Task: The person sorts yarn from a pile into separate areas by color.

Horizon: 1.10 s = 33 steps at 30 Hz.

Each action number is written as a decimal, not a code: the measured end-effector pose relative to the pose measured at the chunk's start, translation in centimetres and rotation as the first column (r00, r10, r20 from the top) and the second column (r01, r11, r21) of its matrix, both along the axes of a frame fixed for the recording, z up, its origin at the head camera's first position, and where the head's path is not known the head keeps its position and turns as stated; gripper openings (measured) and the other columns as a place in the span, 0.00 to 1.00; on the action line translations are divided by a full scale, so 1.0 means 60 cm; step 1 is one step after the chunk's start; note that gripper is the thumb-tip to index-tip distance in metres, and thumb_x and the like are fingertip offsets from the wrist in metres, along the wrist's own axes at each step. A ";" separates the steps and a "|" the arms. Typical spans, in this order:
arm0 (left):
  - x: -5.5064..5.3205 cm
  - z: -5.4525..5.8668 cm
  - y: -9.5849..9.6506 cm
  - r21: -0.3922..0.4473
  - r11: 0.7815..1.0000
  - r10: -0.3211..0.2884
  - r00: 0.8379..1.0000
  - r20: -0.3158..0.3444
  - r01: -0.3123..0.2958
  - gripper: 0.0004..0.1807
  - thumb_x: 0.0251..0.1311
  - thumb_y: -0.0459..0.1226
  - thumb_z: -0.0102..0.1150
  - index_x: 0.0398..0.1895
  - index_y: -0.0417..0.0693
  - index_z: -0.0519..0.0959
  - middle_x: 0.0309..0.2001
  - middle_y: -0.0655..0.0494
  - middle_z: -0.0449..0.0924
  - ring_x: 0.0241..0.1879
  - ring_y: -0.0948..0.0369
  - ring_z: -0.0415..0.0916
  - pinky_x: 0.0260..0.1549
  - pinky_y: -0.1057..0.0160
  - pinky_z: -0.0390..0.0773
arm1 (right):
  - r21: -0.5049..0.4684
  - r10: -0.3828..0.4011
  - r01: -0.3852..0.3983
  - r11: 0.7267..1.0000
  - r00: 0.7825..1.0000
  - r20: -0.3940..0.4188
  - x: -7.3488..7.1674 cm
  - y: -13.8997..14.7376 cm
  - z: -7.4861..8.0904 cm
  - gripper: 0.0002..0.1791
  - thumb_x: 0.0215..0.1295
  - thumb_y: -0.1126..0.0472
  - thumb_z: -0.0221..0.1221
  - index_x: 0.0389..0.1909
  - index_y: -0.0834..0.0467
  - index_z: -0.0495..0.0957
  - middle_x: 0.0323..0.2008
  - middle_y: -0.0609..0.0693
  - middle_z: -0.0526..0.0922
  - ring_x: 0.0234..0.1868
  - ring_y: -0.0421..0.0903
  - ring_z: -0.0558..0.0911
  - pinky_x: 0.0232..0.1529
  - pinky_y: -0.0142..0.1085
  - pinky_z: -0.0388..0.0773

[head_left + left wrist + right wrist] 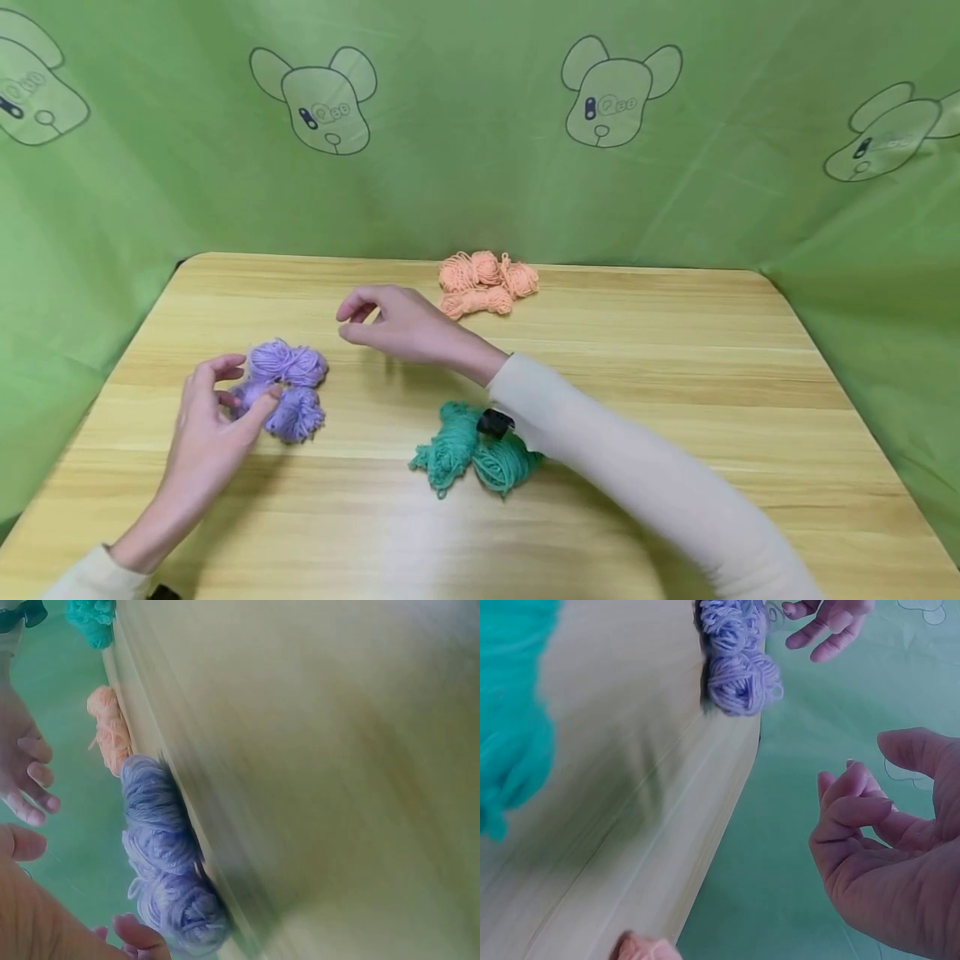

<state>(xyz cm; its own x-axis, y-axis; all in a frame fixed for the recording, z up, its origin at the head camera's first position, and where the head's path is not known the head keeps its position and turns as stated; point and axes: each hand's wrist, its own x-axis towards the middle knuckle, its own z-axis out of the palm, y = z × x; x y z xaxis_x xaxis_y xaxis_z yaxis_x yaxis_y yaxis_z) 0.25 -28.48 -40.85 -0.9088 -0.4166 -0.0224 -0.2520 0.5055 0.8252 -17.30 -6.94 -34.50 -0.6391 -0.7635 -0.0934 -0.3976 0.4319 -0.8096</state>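
Purple yarn bundles (288, 364) lie grouped on the left part of the table. Over their left side hovers my left hand (213, 429), fingers loosely bent and thumb spread across the near bundles in the head view. A gap shows between this hand and the purple yarn (739, 682) in the right wrist view. My right hand (408, 325) is in the air right of the purple group, fingers relaxed and nothing held. Beneath the right sleeve sit green yarn bundles (450, 446), partly covered by the forearm.
Peach yarn bundles (487, 271) are clustered near the back edge of the wooden table (675, 333). Green cloth (465, 192) with printed animal heads hangs behind and at both sides. A small black device (495, 423) is worn at the right wrist.
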 end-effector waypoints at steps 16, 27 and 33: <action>-0.014 0.000 0.025 0.053 0.992 -0.103 0.985 -0.138 0.111 0.32 0.73 0.35 0.69 0.75 0.39 0.68 0.64 0.46 0.72 0.45 0.60 0.70 0.37 0.72 0.75 | -0.015 -0.031 0.031 0.999 0.999 -0.009 0.004 0.077 0.008 0.10 0.79 0.53 0.65 0.55 0.50 0.85 0.48 0.43 0.84 0.38 0.47 0.81 0.43 0.38 0.77; -0.025 0.000 0.053 0.068 0.982 -0.159 0.968 -0.196 0.175 0.32 0.71 0.33 0.70 0.73 0.38 0.67 0.52 0.44 0.73 0.39 0.59 0.69 0.30 0.70 0.75 | -0.003 -0.039 0.039 0.999 0.999 -0.017 0.013 0.131 0.001 0.11 0.77 0.54 0.65 0.55 0.52 0.86 0.47 0.44 0.85 0.38 0.46 0.80 0.43 0.39 0.78; -0.028 -0.003 0.074 0.085 0.972 -0.199 0.957 -0.211 0.221 0.31 0.70 0.32 0.71 0.72 0.38 0.69 0.48 0.43 0.73 0.37 0.59 0.70 0.28 0.70 0.75 | 0.004 -0.024 0.024 1.000 0.999 -0.026 0.019 0.166 -0.001 0.12 0.78 0.56 0.65 0.55 0.54 0.86 0.46 0.45 0.85 0.39 0.46 0.81 0.44 0.40 0.80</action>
